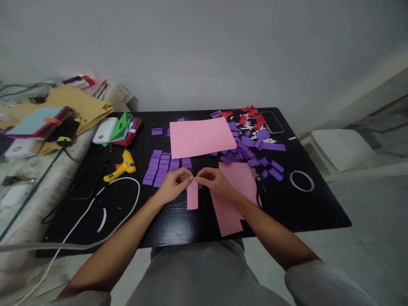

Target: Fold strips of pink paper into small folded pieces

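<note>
Between my two hands hangs a narrow pink paper strip (192,196), its lower end near the black table. My left hand (174,183) pinches the strip's top edge from the left, and my right hand (215,182) pinches the same edge from the right. The fingertips meet there and hide the top of the strip. Under and beside my right forearm lies a cut pink sheet (228,221). Behind my hands a whole pink sheet (200,138) rests partly over purple paper pieces. Rows of folded purple pieces (157,168) lie just left of my left hand.
Scissors (259,187) lie partly hidden by my right forearm. Loose purple pieces (248,146) and red scraps (253,114) heap at the back right, near a ring (301,180). A yellow glue gun (124,165), a white cable (135,204) and a dark phone (87,178) are at left.
</note>
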### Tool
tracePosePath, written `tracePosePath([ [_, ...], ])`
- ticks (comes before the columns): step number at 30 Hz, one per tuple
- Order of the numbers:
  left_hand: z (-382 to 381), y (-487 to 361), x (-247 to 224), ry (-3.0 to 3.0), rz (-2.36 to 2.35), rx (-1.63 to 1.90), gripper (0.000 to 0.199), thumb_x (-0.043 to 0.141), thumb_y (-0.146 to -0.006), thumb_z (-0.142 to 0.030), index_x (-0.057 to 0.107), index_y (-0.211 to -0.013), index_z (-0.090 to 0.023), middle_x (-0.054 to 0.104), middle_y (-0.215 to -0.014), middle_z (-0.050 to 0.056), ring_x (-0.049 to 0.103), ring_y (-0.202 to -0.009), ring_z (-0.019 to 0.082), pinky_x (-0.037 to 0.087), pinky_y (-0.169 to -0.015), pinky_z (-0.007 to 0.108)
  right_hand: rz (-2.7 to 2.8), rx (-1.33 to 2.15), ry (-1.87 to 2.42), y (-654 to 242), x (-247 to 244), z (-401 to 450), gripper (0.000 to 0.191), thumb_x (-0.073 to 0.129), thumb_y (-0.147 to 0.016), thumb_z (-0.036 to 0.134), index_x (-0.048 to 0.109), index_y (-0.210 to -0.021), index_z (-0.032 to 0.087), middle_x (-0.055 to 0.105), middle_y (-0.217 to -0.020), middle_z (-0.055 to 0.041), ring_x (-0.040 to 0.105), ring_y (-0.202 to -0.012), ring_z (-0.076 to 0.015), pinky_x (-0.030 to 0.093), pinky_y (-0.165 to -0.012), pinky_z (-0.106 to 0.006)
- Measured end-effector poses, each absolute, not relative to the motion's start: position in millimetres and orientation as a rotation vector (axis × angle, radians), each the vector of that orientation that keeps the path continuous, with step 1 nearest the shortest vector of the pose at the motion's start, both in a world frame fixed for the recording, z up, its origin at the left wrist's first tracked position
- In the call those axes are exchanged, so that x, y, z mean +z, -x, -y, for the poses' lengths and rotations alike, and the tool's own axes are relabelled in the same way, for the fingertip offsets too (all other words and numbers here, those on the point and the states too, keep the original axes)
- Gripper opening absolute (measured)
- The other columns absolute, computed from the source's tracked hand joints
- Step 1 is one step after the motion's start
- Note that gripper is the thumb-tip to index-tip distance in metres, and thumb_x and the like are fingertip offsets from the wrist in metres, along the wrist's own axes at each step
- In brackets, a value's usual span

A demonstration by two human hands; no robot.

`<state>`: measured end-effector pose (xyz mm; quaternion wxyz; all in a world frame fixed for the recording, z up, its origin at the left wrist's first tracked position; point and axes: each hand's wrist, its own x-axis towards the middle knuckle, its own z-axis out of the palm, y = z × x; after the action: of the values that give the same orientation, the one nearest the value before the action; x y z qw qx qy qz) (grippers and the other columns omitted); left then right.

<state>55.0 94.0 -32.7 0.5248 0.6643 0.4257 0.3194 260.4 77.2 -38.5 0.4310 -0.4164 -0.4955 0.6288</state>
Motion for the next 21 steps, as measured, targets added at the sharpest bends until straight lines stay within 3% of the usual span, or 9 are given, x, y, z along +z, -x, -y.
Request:
tracePosePath([
  [4,-96.3,-52.8,-32.8,-1.517,-0.993,0.755,0.025,0.070,-0.090,-0.043,0.066,-0.087,-0.019,0.064,-0.067,-0.001,0.061,-0.057,0.013,0.048,-0.058,0.025,1.252,1.523,1.056,-260.3,-40.7,-77.3,0.026,0.084,-0.077,0.041,0.071,-0.077,0.019,0.069,-0.070,0.0013,0.064,-0.062,-0.0128,0.054,-0.065,-0.027],
  [10,-100.4,-50.7,-30.0,-1.518,-0.981,0.780,0.022,0.071,-0.088,-0.039,0.065,-0.084,-0.018,0.063,-0.063,-0.002,0.060,-0.054,0.012,0.048,-0.054,0.023,1.224,1.519,1.037,-263.1,-41.8,-79.5,0.021,0.082,-0.077,0.037,0.071,-0.077,0.019,0.069,-0.070,0.0011,0.064,-0.063,-0.0132,0.056,-0.065,-0.028],
  [13,-101.1,-51.1,-28.1,-1.495,-0.996,0.801,0.023,0.072,-0.087,-0.039,0.066,-0.084,-0.018,0.063,-0.061,-0.002,0.060,-0.052,0.012,0.048,-0.054,0.023,1.180,1.544,0.988,-264.1,-40.6,-78.7,0.016,0.079,-0.079,0.033,0.075,-0.088,0.021,0.073,-0.079,0.0001,0.069,-0.070,-0.0145,0.059,-0.068,-0.029],
  [16,-101.1,-52.3,-28.0,-1.449,-1.004,0.833,0.023,0.073,-0.086,-0.040,0.066,-0.083,-0.017,0.063,-0.060,-0.002,0.059,-0.051,0.011,0.048,-0.054,0.024,1.162,1.563,0.935,-265.2,-40.4,-77.9,0.026,0.081,-0.077,0.028,0.075,-0.101,0.025,0.076,-0.088,-0.0001,0.072,-0.080,-0.0165,0.060,-0.072,-0.029],
  [21,-99.9,-55.8,-31.9,-1.391,-0.993,0.862,0.024,0.074,-0.085,-0.039,0.065,-0.082,-0.017,0.064,-0.059,-0.002,0.058,-0.050,0.011,0.046,-0.052,0.023,1.232,1.527,0.957,-266.0,-42.5,-77.9,0.022,0.081,-0.076,0.024,0.077,-0.098,0.024,0.078,-0.094,-0.0012,0.073,-0.088,-0.0169,0.059,-0.084,-0.032],
])
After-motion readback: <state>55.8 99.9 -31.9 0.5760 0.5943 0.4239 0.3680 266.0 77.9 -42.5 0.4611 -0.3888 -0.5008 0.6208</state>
